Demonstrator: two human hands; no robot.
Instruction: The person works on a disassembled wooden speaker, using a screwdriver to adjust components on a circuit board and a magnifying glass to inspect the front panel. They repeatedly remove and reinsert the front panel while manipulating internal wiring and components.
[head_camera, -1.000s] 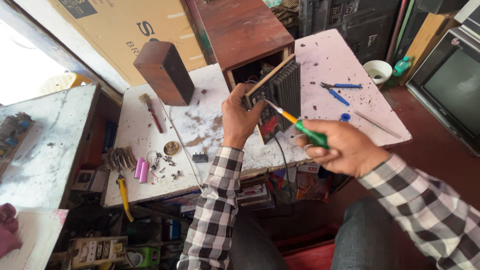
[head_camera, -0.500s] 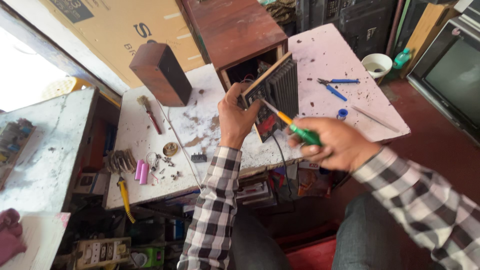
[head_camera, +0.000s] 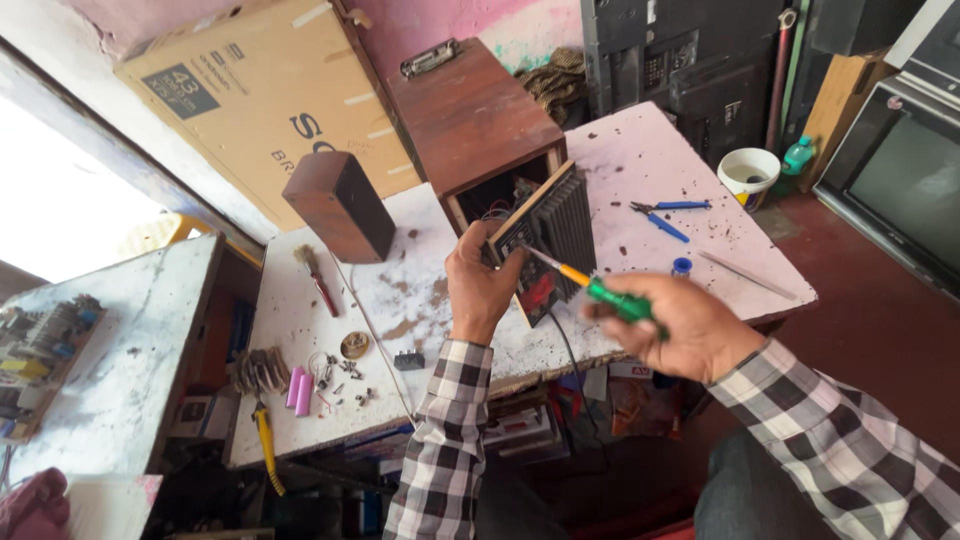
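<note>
While the left hand (head_camera: 478, 290) still grips the panel (head_camera: 548, 238), the right hand (head_camera: 690, 330) stays closed on the screwdriver (head_camera: 598, 291). Its tip now touches the panel, pointing toward 10 o'clock.

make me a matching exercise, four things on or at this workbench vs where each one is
Things:
1. screwdriver
2. finned panel
3. blue-handled pliers
4. pink cylinders

Places:
A. lying on the bench's right part, untouched
B. held in the left hand
C. held in the right hand
D. lying on the bench's left part among small loose parts

Pairs: 1-C, 2-B, 3-A, 4-D
</note>
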